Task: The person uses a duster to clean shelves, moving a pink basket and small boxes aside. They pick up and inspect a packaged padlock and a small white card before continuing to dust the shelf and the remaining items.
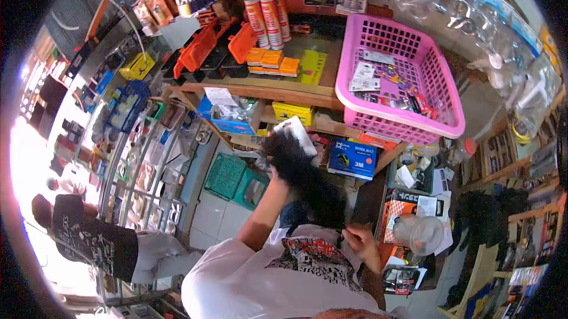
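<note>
A black, fluffy feather duster stretches across the space in front of my body, its outline blurred. My right hand is closed at its lower end, close to my shirt. My left arm reaches forward, and my left hand is mostly covered by the duster's dark tuft. A white packaging card sticks out beyond the tuft, apparently in my left hand; the fingers on it are hidden.
A pink basket with carded goods stands on the wooden counter. Below are a blue 3M box and green crates. A clear jar sits at the right. Another person is at the left by the glass display case.
</note>
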Available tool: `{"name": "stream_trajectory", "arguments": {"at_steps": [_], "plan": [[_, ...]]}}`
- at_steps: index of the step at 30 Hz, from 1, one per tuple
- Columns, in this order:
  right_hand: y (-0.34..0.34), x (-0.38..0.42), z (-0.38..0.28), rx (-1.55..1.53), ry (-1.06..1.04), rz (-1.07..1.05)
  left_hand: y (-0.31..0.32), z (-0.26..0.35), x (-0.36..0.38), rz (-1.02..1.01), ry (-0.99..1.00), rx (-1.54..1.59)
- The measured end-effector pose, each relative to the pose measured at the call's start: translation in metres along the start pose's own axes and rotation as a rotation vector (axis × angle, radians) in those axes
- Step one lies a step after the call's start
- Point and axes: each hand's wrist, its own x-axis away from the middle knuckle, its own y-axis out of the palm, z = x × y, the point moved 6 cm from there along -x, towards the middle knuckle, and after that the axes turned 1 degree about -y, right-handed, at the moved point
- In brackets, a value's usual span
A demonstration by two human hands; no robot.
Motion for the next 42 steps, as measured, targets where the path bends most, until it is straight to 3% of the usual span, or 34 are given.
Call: {"name": "stream_trajectory", "arguments": {"at_steps": [1, 3, 5, 6, 7, 8, 10, 11, 12, 13, 14, 16, 17, 18, 21, 22, 23, 25, 26, 29, 30, 35, 40, 42], "plan": [[0.007, -0.006, -0.009, 0.041, -0.027, -0.059, -0.013, 0.005, -0.001, 0.135, 0.039, -0.081], [0.017, -0.012, 0.002, -0.141, 0.113, 0.162, -0.035, 0.017, -0.002, 0.397, 0.110, -0.237], [0.020, -0.023, -0.001, -0.161, 0.094, 0.175, -0.008, 0.016, -0.004, 0.337, -0.004, 0.002], [0.018, -0.032, -0.010, -0.094, 0.005, 0.074, -0.019, 0.023, -0.008, 0.360, 0.020, -0.112], [0.020, -0.038, -0.020, -0.026, -0.079, -0.025, -0.019, 0.030, -0.013, 0.215, -0.007, -0.551], [0.022, -0.042, -0.019, -0.088, 0.029, 0.048, -0.018, 0.036, -0.017, 0.078, 0.033, -0.980], [0.026, -0.048, -0.020, -0.202, 0.238, 0.188, -0.009, 0.037, -0.022, 0.050, 0.003, -0.003], [0.028, -0.052, -0.024, -0.166, 0.254, 0.069, -0.008, 0.039, -0.021, 0.211, -0.035, 0.070], [0.028, -0.057, -0.027, -0.130, 0.268, -0.053, -0.016, 0.045, -0.025, 0.211, 0.010, 0.017], [0.032, -0.062, -0.031, -0.096, 0.282, -0.176, -0.051, 0.052, -0.024, 0.221, 0.098, -0.788], [0.031, -0.071, -0.046, -0.021, 0.146, -0.100, -0.084, 0.059, -0.022, 0.352, 0.181, -1.593], [0.037, -0.084, -0.045, -0.101, 0.222, -0.050, -0.073, 0.072, -0.022, 0.280, 0.190, -0.689], [0.039, -0.088, -0.044, -0.144, 0.263, -0.019, -0.026, 0.073, -0.028, 0.209, 0.000, 0.080], [0.044, -0.091, -0.044, -0.191, 0.288, -0.134, -0.035, 0.077, -0.028, 0.120, -0.017, 0.181], [0.050, -0.109, -0.060, -0.137, 0.175, -0.007, -0.019, 0.097, -0.032, 0.334, 0.011, 0.045], [0.055, -0.111, -0.057, -0.192, 0.179, 0.126, -0.018, 0.103, -0.033, 0.402, 0.022, -0.001], [0.063, -0.115, -0.059, -0.147, 0.195, -0.005, -0.033, 0.106, -0.038, 0.318, 0.015, 0.100], [0.074, -0.123, -0.063, -0.053, 0.226, -0.258, -0.046, 0.113, -0.042, 0.307, 0.036, -0.045], [0.077, -0.129, -0.081, 0.008, 0.058, -0.170, -0.050, 0.116, -0.042, 0.337, 0.022, -0.049], [0.084, -0.138, -0.084, -0.269, 0.141, 0.154, -0.041, 0.130, -0.046, 0.401, 0.011, 0.072], [0.085, -0.143, -0.084, -0.313, 0.167, 0.167, -0.048, 0.139, -0.048, 0.226, -0.014, 0.054], [0.067, -0.200, -0.101, -0.438, 0.201, 0.330, -0.077, 0.158, -0.054, 0.275, -0.033, 0.034], [0.063, -0.268, -0.144, -0.414, -0.188, 0.200, -0.090, 0.164, -0.055, 0.297, -0.110, 0.050], [0.068, -0.279, -0.135, -0.568, -0.158, 0.236, -0.094, 0.164, -0.060, 0.218, -0.134, 0.060]]}}
